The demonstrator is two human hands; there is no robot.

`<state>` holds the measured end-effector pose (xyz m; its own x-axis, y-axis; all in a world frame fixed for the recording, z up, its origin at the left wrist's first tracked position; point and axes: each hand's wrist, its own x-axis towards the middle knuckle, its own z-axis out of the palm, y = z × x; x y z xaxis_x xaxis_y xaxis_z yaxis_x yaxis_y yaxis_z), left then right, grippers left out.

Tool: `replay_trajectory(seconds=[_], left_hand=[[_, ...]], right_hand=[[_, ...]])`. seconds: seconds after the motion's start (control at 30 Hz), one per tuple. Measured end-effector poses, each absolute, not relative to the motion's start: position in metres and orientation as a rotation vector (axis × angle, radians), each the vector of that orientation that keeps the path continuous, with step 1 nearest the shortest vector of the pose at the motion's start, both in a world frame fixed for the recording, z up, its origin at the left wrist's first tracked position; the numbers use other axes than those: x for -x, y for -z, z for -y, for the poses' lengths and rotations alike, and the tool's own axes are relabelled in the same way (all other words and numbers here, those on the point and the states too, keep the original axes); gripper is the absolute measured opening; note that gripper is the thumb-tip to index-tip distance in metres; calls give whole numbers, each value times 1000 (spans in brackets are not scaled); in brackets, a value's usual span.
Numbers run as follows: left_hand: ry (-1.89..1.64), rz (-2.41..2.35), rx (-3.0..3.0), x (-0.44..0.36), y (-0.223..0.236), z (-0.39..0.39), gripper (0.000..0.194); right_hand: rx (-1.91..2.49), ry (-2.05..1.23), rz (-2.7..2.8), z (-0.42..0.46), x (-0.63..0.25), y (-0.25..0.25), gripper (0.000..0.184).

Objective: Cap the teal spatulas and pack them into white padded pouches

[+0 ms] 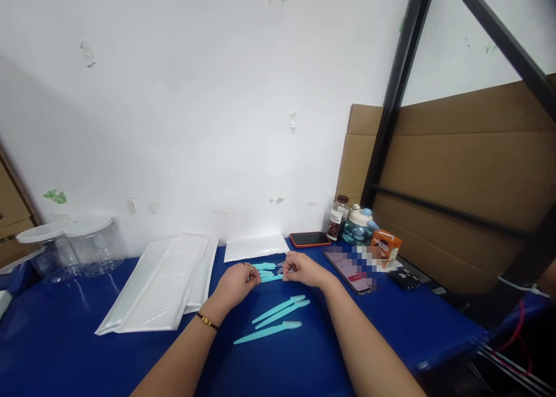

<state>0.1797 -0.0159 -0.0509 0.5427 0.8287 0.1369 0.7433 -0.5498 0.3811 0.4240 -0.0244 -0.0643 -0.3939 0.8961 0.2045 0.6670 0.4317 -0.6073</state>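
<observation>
Between my two hands stretches a turquoise eyebrow razor [272, 279], pinched near one end by my left hand [236, 284] and near the other by my right hand [300, 269]. Just behind it lie more turquoise razors [264, 266], partly hidden by my fingers. Closer to me, three loose razors rest on the blue table: one by itself in front [267, 332], and a pair [282, 312] side by side, their wider blade ends to the right. A gold ring and a dark bracelet with a gold bead are on my left hand and wrist.
White padded mailers [160, 287] lie at left, another [254, 247] against the wall. Two clear lidded jars [96, 252] stand far left. At right are two phones [309, 239], [347, 269], a brown-capped bottle [337, 218], a blue water bottle [358, 229] and an orange box [385, 247].
</observation>
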Motion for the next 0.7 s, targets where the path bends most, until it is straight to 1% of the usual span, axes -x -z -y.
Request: replay_trajectory(seconds=[0.13,0.27,0.33,0.43,0.5,0.6,0.7], left_hand=[[-423,-1452,-2461,-165,57,4,19],[-520,-1530,-2408,-155,62,-2,18],[-572,-1521,-2416,-157,61,1,20],[-555,-1438,-2422,-166,57,10,21],[-496,-1349,-2409,-174,55,18,24],[-396,-1203,-2385,-186,59,28,27],[-308,-1164,-2394,-191,65,31,21]], right_hand=[[1463,-506,2097,20,-432,68,7],[1540,-469,2011,24,-440,64,16],[1496,-620,2053,29,-441,59,18],[1434,-946,2222,37,-439,53,20],[1444,-1044,2297,39,-435,53,19],[1459,-1028,2308,38,-425,57,12],[1433,-861,2336,37,-417,59,11]])
